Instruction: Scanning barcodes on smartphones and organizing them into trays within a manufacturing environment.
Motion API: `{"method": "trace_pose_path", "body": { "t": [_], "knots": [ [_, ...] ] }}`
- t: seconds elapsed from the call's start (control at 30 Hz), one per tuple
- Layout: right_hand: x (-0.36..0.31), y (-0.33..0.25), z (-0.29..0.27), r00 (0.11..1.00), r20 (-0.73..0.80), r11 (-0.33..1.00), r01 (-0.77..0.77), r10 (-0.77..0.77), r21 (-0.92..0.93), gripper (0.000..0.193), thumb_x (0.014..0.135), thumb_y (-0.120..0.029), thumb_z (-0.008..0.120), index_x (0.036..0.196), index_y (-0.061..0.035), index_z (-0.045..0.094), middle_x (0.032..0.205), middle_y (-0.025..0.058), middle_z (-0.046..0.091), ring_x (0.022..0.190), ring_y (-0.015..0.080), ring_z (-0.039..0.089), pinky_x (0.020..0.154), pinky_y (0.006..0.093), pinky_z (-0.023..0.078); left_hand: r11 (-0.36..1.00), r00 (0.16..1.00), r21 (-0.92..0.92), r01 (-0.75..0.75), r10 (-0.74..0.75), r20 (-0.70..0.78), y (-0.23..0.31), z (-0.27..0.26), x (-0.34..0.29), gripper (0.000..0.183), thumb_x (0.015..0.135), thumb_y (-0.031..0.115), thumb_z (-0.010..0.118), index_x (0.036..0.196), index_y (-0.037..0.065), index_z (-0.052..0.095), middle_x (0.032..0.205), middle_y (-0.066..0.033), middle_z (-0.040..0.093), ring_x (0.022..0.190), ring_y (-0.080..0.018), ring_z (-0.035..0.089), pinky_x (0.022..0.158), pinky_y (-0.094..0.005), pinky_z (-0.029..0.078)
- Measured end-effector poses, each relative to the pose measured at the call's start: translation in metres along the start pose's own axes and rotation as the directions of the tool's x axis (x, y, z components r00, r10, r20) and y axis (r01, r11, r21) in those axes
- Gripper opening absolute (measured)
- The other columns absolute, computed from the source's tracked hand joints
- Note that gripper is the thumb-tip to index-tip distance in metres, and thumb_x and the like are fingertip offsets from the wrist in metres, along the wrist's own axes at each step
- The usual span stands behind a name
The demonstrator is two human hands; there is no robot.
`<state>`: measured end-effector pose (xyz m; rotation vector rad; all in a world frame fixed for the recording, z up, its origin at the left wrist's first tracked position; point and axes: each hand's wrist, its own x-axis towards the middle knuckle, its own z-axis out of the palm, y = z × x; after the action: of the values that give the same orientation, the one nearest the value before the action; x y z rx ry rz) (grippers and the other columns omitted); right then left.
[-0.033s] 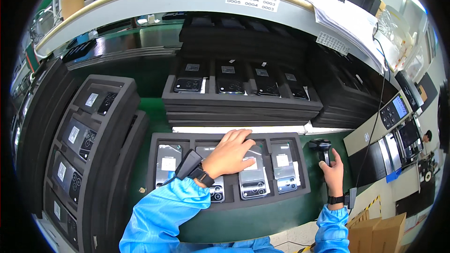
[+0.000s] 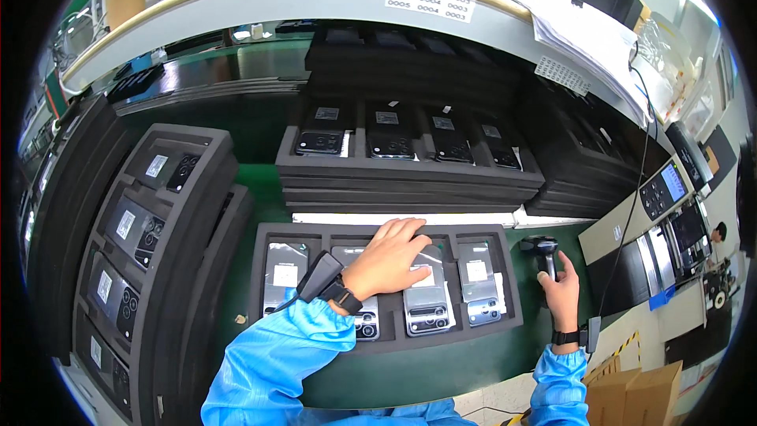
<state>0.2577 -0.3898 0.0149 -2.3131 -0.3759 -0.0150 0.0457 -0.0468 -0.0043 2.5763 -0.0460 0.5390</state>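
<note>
A black foam tray [image 2: 509, 278] lies on the green table in front of me, with a phone in each slot, backs and camera ends showing. My left hand [image 2: 386, 264] reaches across it, fingers stretched out over the second phone and the upper part of the third phone [image 2: 426, 301]. It hides most of the second one. Whether its fingertips press on anything I cannot tell. The outer phones, one at left [image 2: 285, 255] and one at right [image 2: 476, 255], stay uncovered. Right of the tray, my right hand [image 2: 561, 296] grips the handle of a black handheld barcode scanner [image 2: 541, 245].
Stacked foam trays holding phones stand at the left [image 2: 206, 181] and at the back [image 2: 410, 175]. A shelf [image 2: 315, 1] runs across above them, papers hanging from its right end. On the right is a label printer [image 2: 627, 237], with a dangling cable and cardboard boxes [image 2: 643, 398] below.
</note>
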Motion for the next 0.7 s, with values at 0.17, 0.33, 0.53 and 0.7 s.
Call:
{"method": "trace_pose_path", "body": {
  "t": [0.17, 0.33, 0.53, 0.7],
  "knots": [
    [-0.04, -0.072, 0.02, 0.93, 0.362, 0.672, -0.307, 0.062, 0.674, 0.057, 0.091, -0.015, 0.067, 0.143, 0.0001, 0.051, 0.084, 0.0059, 0.063, 0.059, 0.0124, 0.055, 0.052, 0.0271, 0.045, 0.996, 0.999, -0.08, 0.04, -0.038, 0.027, -0.002, -0.028, -0.007, 0.055, 0.087, 0.029, 0.073, 0.134, 0.005, 0.056, 0.142, -0.0231, 0.052, 0.136, -0.0402, 0.046, 0.115, -0.0493, 0.034],
    [-0.089, -0.133, 0.046, 0.284, 0.939, 0.375, -0.863, -0.192, 0.338, 0.056, 0.099, -0.026, 0.062, 0.147, -0.0026, 0.047, 0.086, 0.0078, 0.063, 0.057, 0.013, 0.055, 0.048, 0.0268, 0.043, 0.95, 0.978, -0.232, 0.209, -0.209, 0.023, -0.023, -0.066, -0.029, 0.034, 0.087, 0.019, 0.068, 0.109, 0.003, 0.049, 0.111, -0.0215, 0.064, 0.11, -0.0424, 0.06, 0.092, -0.0491, 0.046],
    [-0.135, -0.196, 0.101, 0.175, 0.973, 0.534, -0.813, -0.151, 0.23, 0.021, 0.098, -0.024, 0.067, 0.106, -0.007, 0.058, 0.078, 0.0037, 0.06, 0.056, 0.0116, 0.056, 0.049, 0.0255, 0.044, 0.937, 0.96, -0.261, 0.231, -0.263, -0.096, -0.045, -0.074, -0.064, 0.02, 0.089, 0.012, 0.067, 0.098, 0.004, 0.051, 0.121, -0.0206, 0.063, 0.112, -0.0405, 0.061, 0.097, -0.0469, 0.046],
    [-0.136, -0.189, 0.096, 0.15, 0.972, 0.524, -0.821, -0.183, 0.225, 0.028, 0.098, -0.022, 0.067, 0.117, -0.0043, 0.057, 0.082, 0.0067, 0.064, 0.056, 0.0117, 0.058, 0.048, 0.025, 0.046, 0.978, 0.972, -0.127, 0.167, -0.185, -0.146, -0.034, -0.07, -0.053, 0.014, 0.09, 0.016, 0.065, 0.099, 0.007, 0.061, 0.114, -0.0102, 0.062, 0.117, -0.0325, 0.056, 0.102, -0.0441, 0.041]
  ]
}}
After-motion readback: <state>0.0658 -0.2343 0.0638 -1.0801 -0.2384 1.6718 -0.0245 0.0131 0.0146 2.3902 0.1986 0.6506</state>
